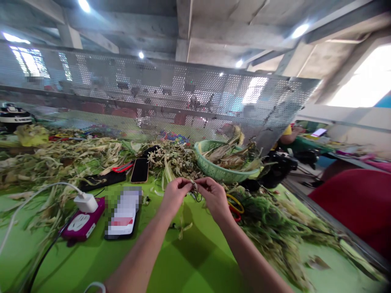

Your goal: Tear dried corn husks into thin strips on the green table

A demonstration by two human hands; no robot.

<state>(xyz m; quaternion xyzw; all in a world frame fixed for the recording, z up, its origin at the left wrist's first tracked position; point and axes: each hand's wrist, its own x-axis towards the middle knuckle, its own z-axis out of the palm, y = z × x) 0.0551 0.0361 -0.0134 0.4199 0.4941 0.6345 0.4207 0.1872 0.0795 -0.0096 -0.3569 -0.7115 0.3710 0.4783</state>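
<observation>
Above the green tabletop [195,260], my left hand [177,193] and my right hand [213,194] meet at the fingertips. Both are closed in a pinch on a small, pale piece of dried husk [193,184], mostly hidden by the fingers. A thin dark strand hangs just under them. Behind my hands lies a heap of small knotted husk pieces [180,158]. The light green plastic basket [227,176], to the right of that heap, holds long dry husks [235,152]. Close by my right wrist are yellow and red rings [236,205].
Left of my arms lie a lit phone [124,213], a dark phone [140,170], red-handled scissors [122,167] and a purple power strip [82,221] with a white charger. Green husk strips [269,219] spread rightward. A perforated metal screen [152,97] closes the back; a red chair [357,203] stands right.
</observation>
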